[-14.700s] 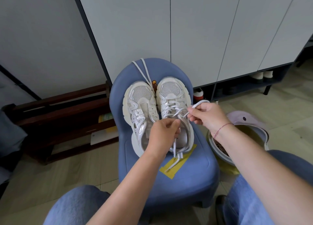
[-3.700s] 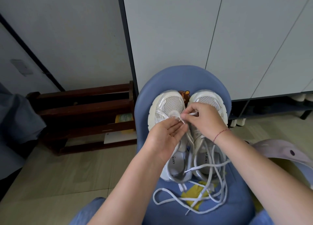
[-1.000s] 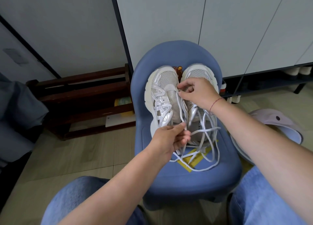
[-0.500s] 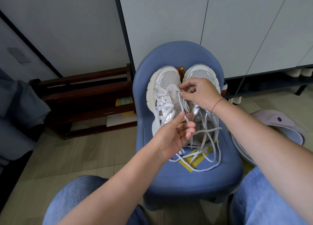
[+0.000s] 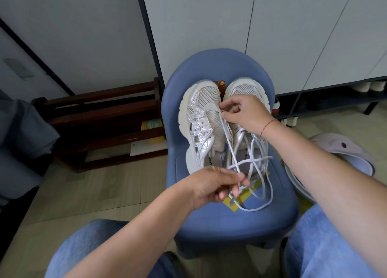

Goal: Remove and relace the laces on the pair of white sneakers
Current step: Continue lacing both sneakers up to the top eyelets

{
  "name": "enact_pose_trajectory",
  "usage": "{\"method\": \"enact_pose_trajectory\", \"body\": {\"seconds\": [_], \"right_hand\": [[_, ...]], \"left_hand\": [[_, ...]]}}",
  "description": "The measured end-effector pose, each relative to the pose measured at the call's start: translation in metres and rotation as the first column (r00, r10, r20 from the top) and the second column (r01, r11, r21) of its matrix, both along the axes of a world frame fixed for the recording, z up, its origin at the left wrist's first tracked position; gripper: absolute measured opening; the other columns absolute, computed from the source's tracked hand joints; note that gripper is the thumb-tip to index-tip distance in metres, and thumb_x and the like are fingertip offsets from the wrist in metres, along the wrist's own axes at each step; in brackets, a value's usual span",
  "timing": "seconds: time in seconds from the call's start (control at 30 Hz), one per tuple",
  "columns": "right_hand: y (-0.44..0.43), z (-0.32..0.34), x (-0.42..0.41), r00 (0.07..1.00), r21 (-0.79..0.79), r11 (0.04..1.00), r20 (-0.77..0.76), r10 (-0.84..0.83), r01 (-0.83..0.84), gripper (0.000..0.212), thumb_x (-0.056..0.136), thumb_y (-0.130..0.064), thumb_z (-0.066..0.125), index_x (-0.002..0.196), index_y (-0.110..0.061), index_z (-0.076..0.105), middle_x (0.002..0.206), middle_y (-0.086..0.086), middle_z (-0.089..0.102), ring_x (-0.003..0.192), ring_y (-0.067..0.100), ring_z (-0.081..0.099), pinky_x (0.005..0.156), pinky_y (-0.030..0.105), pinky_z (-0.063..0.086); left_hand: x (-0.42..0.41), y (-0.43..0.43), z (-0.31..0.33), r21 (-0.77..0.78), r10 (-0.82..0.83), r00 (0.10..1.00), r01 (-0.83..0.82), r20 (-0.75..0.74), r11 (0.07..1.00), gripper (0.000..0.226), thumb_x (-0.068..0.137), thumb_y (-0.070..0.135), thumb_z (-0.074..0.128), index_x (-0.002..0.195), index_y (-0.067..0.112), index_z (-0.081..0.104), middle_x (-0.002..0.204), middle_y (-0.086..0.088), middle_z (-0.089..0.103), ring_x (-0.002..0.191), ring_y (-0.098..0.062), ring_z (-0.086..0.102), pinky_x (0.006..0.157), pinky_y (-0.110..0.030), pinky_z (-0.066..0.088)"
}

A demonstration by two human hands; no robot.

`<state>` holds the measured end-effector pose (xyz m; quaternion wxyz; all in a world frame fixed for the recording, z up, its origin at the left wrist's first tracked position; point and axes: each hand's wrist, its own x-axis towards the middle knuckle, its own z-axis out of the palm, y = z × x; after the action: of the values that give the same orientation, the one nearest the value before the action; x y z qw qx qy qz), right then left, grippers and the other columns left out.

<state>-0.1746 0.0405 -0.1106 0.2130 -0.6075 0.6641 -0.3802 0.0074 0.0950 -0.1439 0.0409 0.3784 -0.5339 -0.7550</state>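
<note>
White and silver: a pair of chunky mesh sneakers is shown stood side by side, toes fwd, on the seat of a rounded blue upholstered chair point(image 5: 219, 217). The left-side sneaker point(image 5: 200, 129) is seen w/ most of its eyelets bare. The right-side sneaker point(image 5: 248, 89) is partly hidden under the right hand point(image 5: 246, 112).

That hand is held over the toe end. Its thumb and forefinger are pinched together on a flat white lace point(image 5: 229, 145) at the lowest eyelet of the left-side sneaker, and the other fingers are loosely curled. A thin red string bracelet point(image 5: 267, 126) is worn at the wrist.

From the pinch the lace is stretched fairly straight down to the left hand point(image 5: 211, 185). This hand is held above the seat near the heels, fingers curled in and closed on the strand. The two hands are set well apart, joined only by the lace.

More loose lace is seen in tangled loops over the heel of the right-side sneaker and on the seat, across a strip of yellow tape point(image 5: 240, 199). Whether the loops belong to one lace or two cannot be told.

Blue jeans point(image 5: 90, 246) are seen at bottom, either side of the chair. Behind: pale grey cabinet doors point(image 5: 209, 26). At left, a dark wooden rack point(image 5: 100, 126); at right, a lavender plastic tub point(image 5: 343, 150) on the floor.
</note>
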Motion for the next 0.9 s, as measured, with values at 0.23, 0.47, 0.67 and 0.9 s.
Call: {"method": "enact_pose_trajectory", "body": {"seconds": [0.23,0.47,0.67,0.9], "right_hand": [[0.001,0.002,0.001,1.000,0.000,1.000,-0.010,0.003,-0.003,0.021,0.081,-0.013,0.071,0.103,-0.012,0.071,0.064,-0.018,0.054,0.050,-0.012,0.049,0.056,-0.001,0.035],[0.002,0.002,0.001,1.000,-0.004,1.000,-0.025,-0.003,0.003,0.022,0.082,-0.014,0.070,0.104,-0.013,0.071,0.066,-0.016,0.056,0.059,-0.001,0.051,0.059,-0.001,0.037],[0.001,0.001,0.001,1.000,-0.008,1.000,-0.023,-0.009,0.009,0.021,0.082,-0.013,0.070,0.103,-0.015,0.071,0.066,-0.016,0.056,0.058,-0.002,0.051,0.058,-0.001,0.036],[0.001,0.001,0.002,1.000,-0.015,1.000,-0.018,-0.012,0.012,0.021,0.082,-0.012,0.069,0.103,-0.013,0.071,0.065,-0.016,0.057,0.059,-0.002,0.052,0.062,0.001,0.041]], "left_hand": [[0.013,0.019,-0.014,0.075,-0.435,0.892,0.429,0.120,0.900,0.020,0.100,0.018,0.054,0.093,0.011,0.071,0.054,0.009,0.062,0.039,-0.002,0.037,0.044,-0.010,0.027],[0.019,0.041,-0.037,0.093,-0.450,0.844,0.443,0.292,0.892,0.034,0.100,0.020,0.056,0.120,-0.006,0.064,0.050,0.009,0.059,0.038,-0.003,0.037,0.044,-0.012,0.028],[0.020,0.027,-0.026,-0.247,-0.196,0.875,0.330,0.443,0.911,0.042,0.097,0.036,0.059,0.100,-0.005,0.069,0.052,0.005,0.059,0.036,-0.006,0.036,0.044,-0.015,0.035],[0.015,0.002,0.002,-0.571,0.301,0.935,-0.147,0.186,0.808,0.027,0.099,0.034,0.055,0.096,0.011,0.070,0.047,0.006,0.051,0.038,-0.008,0.035,0.046,-0.019,0.034]]}}
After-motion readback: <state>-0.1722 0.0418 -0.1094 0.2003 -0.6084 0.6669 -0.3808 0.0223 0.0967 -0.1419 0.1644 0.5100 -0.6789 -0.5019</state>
